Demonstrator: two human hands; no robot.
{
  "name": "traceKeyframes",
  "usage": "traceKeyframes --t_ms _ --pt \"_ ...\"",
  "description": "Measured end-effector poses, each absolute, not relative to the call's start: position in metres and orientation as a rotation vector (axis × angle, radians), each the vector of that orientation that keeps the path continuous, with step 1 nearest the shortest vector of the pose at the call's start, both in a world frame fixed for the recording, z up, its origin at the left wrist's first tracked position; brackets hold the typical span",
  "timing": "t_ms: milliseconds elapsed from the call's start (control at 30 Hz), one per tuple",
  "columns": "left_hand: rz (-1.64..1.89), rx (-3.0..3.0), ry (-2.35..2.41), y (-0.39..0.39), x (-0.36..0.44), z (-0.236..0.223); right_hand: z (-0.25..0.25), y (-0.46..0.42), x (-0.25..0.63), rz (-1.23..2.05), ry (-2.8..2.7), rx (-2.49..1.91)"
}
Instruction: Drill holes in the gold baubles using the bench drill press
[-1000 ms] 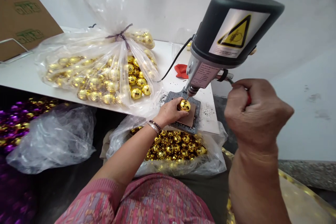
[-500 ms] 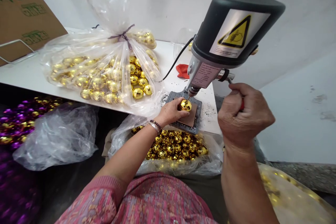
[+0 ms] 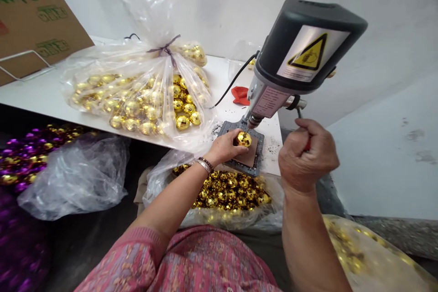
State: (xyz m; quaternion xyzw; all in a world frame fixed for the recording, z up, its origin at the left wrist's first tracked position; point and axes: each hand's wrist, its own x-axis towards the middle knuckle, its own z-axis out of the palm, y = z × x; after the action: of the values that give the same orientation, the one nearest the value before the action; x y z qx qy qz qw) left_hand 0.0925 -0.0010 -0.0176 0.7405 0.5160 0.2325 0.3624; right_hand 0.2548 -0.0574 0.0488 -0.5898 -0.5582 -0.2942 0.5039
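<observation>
At center, the left hand's grip (image 3: 237,142) pinches a gold faceted ball (image 3: 244,139). Right of center, the right hand's grip (image 3: 306,151) closes around the drill-press lever (image 3: 299,113).

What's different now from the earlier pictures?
The right hand swung the drill press lever down and leftward. Nothing was grabbed or let go. The left hand still holds the gold mirrored ball under the chuck; the tied bag stayed put.

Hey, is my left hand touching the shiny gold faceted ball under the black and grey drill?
Touching. The head view shows your left hand gripping the gold faceted ball, with the thumb against its near side.
</observation>
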Motion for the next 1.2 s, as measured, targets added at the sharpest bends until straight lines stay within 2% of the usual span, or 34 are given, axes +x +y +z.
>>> traceKeyframes --t_ms 267,400,667,767,933,1033,1133,1200 --pt "0.744 1.775 1.200 -0.014 0.083 -0.019 0.124 -0.044 0.264 -0.533 -1.356 -1.518" --pt "0.768 1.793 1.113 -0.033 0.065 -0.019 0.126 -0.044 0.265 -0.539 -1.379 -1.520" --pt "0.551 2.073 0.988 -0.067 0.015 -0.020 0.124 -0.048 0.262 -0.523 -1.403 -1.495" --pt "0.659 2.048 1.158 -0.058 0.001 -0.018 0.124 -0.048 0.262 -0.507 -1.414 -1.516" --pt "0.961 2.047 1.884 0.000 -0.018 0.000 0.115 -0.038 0.274 -0.673 -1.436 -1.409" --pt "0.642 2.166 2.180 0.034 -0.023 0.009 0.110 -0.034 0.279 -0.738 -1.458 -1.341" --pt "0.225 2.342 2.108 0.052 -0.021 0.007 0.108 -0.035 0.277 -0.730 -1.430 -1.333" --pt "0.108 2.440 1.998 0.058 -0.017 0.000 0.109 -0.037 0.275 -0.710 -1.426 -1.341"
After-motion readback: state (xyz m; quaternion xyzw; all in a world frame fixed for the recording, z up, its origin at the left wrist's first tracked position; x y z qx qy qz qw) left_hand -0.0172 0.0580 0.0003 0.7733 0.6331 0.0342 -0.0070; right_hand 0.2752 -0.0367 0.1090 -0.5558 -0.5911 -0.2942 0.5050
